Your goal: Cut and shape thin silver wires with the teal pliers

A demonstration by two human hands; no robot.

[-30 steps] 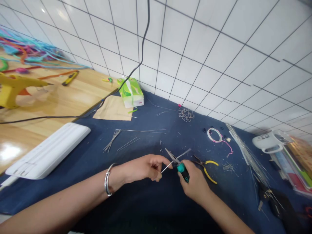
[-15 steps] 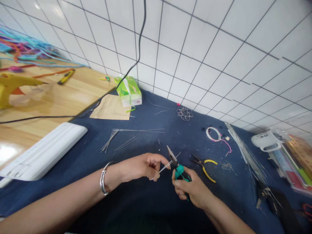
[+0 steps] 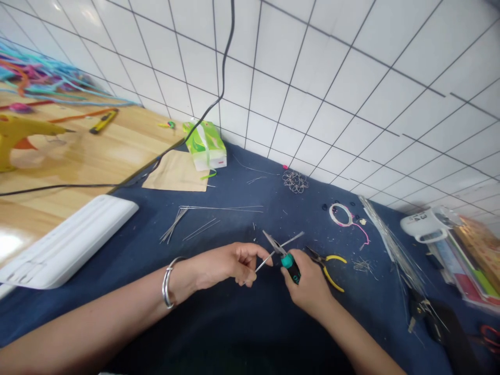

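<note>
The glue gun (image 3: 17,139) lies left, on the table (image 3: 121,143). Right of it, the tissue pack (image 3: 206,143) sits partly on the paper (image 3: 167,174). On the cloth (image 3: 234,192), the loose pliers (image 3: 330,277) lie between right hand (image 3: 312,289) and mug (image 3: 424,223).

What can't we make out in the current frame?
- Lower end of the held wire: head view, behind the left hand's fingers.
- Most of the pliers' handles: head view, behind the right hand.
- Back of the yellow glue gun: head view, cut off by left edge.
- Fine print on the white mug: head view, too blurred.
</note>
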